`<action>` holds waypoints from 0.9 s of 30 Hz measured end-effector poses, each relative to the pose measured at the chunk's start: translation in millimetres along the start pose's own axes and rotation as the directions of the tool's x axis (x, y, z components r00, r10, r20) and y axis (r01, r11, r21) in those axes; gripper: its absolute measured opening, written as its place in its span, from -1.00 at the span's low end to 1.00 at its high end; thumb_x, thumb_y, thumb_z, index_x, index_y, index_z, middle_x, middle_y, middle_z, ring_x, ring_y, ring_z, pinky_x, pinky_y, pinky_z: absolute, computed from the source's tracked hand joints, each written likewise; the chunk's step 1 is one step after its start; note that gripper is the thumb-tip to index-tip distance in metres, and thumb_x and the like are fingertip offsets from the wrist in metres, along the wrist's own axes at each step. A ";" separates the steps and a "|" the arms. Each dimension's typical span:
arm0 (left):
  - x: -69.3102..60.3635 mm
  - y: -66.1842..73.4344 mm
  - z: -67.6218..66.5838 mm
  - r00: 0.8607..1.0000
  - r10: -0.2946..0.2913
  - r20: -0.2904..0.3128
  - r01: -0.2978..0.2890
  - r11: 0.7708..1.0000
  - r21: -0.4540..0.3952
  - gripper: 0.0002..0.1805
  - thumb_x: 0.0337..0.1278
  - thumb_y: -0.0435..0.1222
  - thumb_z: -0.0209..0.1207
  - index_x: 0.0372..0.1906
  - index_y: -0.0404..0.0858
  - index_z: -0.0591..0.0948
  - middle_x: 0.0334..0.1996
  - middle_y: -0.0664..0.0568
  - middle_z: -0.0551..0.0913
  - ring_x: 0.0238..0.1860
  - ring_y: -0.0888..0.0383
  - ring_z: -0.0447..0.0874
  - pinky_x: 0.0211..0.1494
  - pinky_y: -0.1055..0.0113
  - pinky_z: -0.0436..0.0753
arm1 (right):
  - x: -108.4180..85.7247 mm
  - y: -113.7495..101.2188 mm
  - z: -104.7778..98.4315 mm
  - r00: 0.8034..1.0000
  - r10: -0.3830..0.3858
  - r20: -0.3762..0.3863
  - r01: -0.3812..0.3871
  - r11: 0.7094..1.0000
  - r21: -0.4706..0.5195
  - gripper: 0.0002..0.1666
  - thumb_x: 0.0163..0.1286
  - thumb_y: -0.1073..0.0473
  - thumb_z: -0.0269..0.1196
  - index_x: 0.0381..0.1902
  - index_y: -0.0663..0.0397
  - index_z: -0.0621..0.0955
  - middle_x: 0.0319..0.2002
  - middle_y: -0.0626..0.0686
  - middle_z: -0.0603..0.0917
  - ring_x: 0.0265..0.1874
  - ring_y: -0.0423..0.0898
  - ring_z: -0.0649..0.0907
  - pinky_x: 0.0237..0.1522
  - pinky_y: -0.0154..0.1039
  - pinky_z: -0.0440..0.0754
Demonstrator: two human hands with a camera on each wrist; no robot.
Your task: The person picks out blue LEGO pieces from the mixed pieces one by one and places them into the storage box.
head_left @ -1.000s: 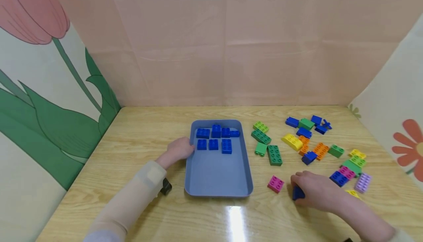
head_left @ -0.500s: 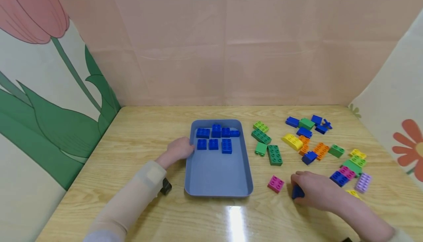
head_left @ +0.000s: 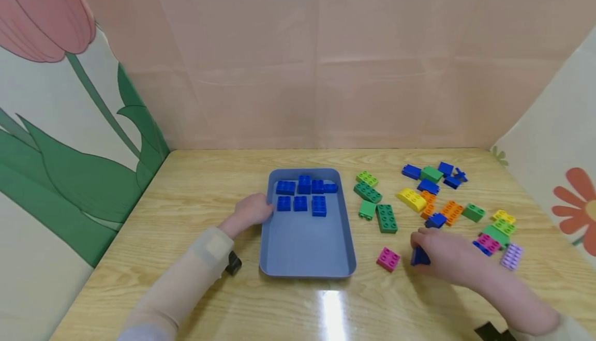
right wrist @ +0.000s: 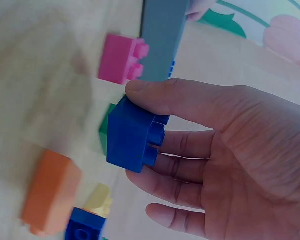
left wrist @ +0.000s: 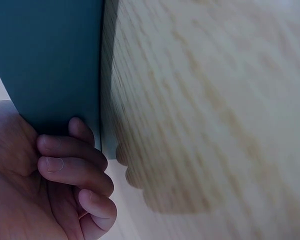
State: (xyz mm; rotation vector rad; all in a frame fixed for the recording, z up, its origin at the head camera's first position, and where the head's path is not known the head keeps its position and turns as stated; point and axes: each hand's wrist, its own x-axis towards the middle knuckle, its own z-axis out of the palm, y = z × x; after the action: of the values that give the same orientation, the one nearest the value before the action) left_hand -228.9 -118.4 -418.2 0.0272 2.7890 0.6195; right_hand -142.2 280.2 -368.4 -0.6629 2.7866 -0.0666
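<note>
My left hand (head_left: 253, 209) grips the left rim of a blue-grey tray (head_left: 307, 250). In the left wrist view its fingers (left wrist: 75, 170) curl against the tray's outer wall (left wrist: 50, 55). Several blue bricks (head_left: 319, 205) stand in two rows in the tray's far half. Right of the tray, my right hand (head_left: 449, 258) pinches a blue building brick (head_left: 420, 256) between thumb and fingers. In the right wrist view the held brick (right wrist: 132, 135) shows a sloping face, with its studs toward the palm. A pink brick (head_left: 388, 260) lies just left of that hand.
Green bricks (head_left: 387, 219) lie along the tray's right side. Farther right are scattered blue, orange, yellow and purple bricks, such as a yellow curved brick (head_left: 412, 199) and a lilac brick (head_left: 511, 256). Pink fabric (head_left: 316, 72) hangs behind the wooden table (head_left: 209, 175).
My right hand has risen a little with the blue brick, and now covers part of the blue brick on its right. My left hand and the tray stay nearly still.
</note>
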 end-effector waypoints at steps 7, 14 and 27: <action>0.1 -0.8 0.2 1.000 0.008 -0.002 -0.008 1.000 -0.004 -0.62 0.38 -0.18 -0.01 -0.60 -0.19 0.47 -0.69 0.06 0.42 -0.65 0.15 0.38 -0.56 0.33 0.34 | 3.8 -4.7 -16.6 0.999 -0.013 -0.053 0.012 1.000 -0.021 -0.59 0.06 0.00 0.50 -0.24 0.03 0.58 -0.36 -0.09 0.54 -0.46 -0.15 0.49 -0.41 -0.17 0.57; 1.7 -2.3 1.2 1.000 0.006 -0.010 -0.006 1.000 0.003 -0.62 0.39 -0.17 -0.01 -0.60 -0.19 0.46 -0.69 0.06 0.41 -0.64 0.15 0.38 -0.56 0.33 0.33 | 13.6 -9.0 -26.8 0.997 -0.032 -0.073 0.029 0.999 -0.030 -0.56 0.06 0.03 0.50 -0.20 0.10 0.58 -0.34 -0.06 0.56 -0.46 -0.14 0.52 -0.42 -0.17 0.60; -0.1 -1.8 1.2 1.000 0.016 -0.010 -0.016 1.000 -0.016 -0.62 0.39 -0.17 -0.01 -0.60 -0.19 0.47 -0.68 0.06 0.44 -0.64 0.15 0.40 -0.55 0.33 0.37 | 48.5 -24.7 -48.2 0.973 -0.149 -0.179 0.134 0.987 -0.094 -0.57 0.09 0.16 0.49 -0.14 0.18 0.57 -0.36 -0.02 0.54 -0.58 -0.20 0.48 -0.50 -0.25 0.56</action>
State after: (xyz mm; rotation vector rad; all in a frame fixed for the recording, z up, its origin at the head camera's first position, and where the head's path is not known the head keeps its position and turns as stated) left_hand -228.4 -119.6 -419.9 0.0432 2.7950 0.6481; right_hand -186.3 235.5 -331.8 -0.9196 2.9277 -0.0451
